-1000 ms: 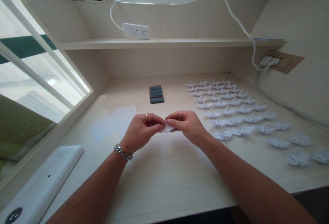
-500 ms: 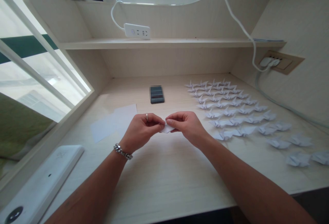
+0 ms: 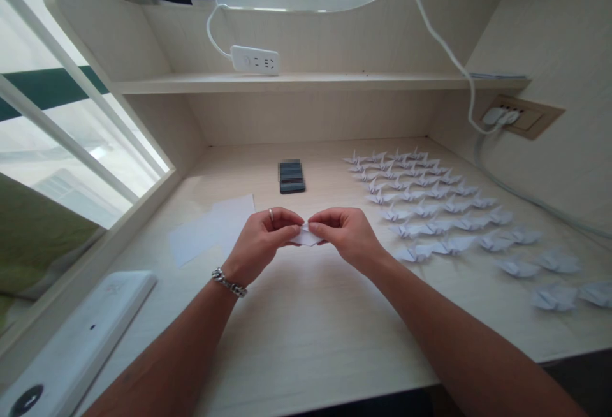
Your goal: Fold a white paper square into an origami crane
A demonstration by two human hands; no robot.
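Note:
Between my two hands is a small piece of folded white paper [image 3: 306,237], held just above the desk. My left hand [image 3: 262,235], with a ring and a chain bracelet, pinches its left side between thumb and fingers. On the right side, my right hand [image 3: 348,233] grips it the same way. Fingertips cover both ends of the paper, so its full shape is hidden. Flat white paper sheets [image 3: 205,233] lie left of my left hand. Rows of folded white paper cranes [image 3: 425,190] stand to the right of my right hand.
A dark, partly blurred flat device [image 3: 292,178] lies behind my hands. At the left edge rests a long white case [image 3: 81,340]. A power strip [image 3: 255,60] sits on the shelf [image 3: 325,83]. A white cable [image 3: 442,41] runs down to the wall socket [image 3: 526,116].
The left thumb and fingers have shifted slightly left along the folded paper, so more of it shows between my hands. My right hand has barely moved.

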